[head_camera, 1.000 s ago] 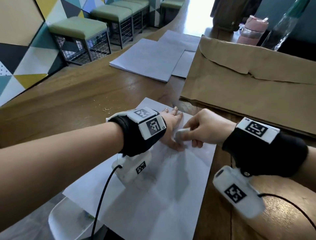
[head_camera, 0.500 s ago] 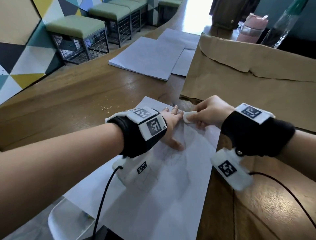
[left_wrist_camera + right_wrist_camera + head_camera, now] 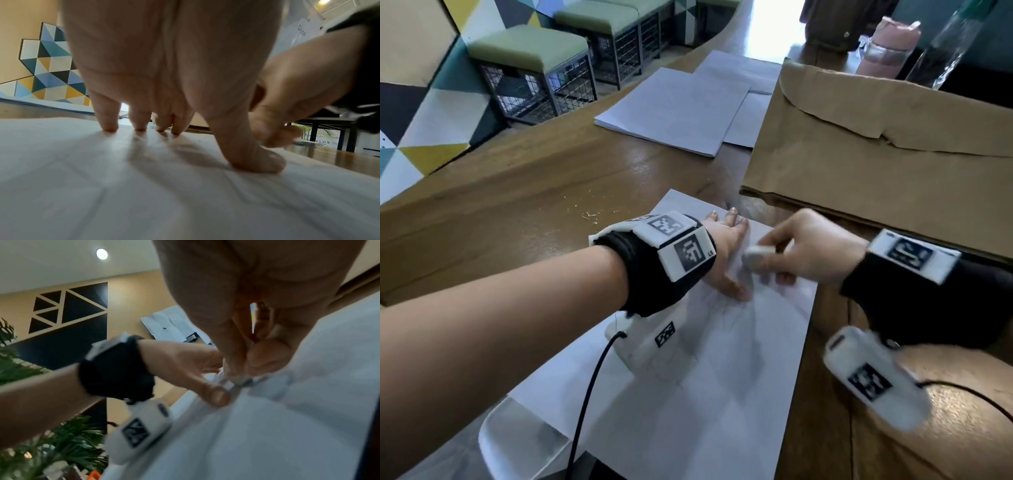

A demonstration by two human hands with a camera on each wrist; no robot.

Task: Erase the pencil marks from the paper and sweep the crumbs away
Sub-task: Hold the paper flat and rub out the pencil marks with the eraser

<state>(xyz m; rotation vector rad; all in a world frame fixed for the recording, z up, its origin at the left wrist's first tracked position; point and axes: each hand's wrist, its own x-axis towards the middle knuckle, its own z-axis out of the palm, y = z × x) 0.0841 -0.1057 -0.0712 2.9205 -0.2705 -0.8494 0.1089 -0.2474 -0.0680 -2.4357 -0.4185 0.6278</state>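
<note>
A white sheet of paper [image 3: 688, 394] with faint pencil lines lies on the wooden table [image 3: 517, 212]. My left hand [image 3: 726, 253] presses flat on the sheet's upper part, fingers straight and spread, thumb out to the right; in the left wrist view its fingertips [image 3: 107, 126] touch the paper [image 3: 144, 194]. My right hand [image 3: 791, 250] pinches a white eraser [image 3: 756, 255] just right of the left hand, low over the sheet. In the right wrist view the eraser [image 3: 236, 381] sits between thumb and fingers against the paper [image 3: 267, 434]. The right hand is blurred.
A large brown envelope [image 3: 887, 157] lies right behind the hands. A stack of white sheets [image 3: 671, 109] sits further back. Small crumbs [image 3: 589, 214] dot the wood left of the sheet. A pink bottle [image 3: 887, 48] and a clear bottle [image 3: 948, 44] stand far right.
My right hand with the eraser went up toward the sheet's top edge, then came back down and right. The left hand stays pressed on the paper.
</note>
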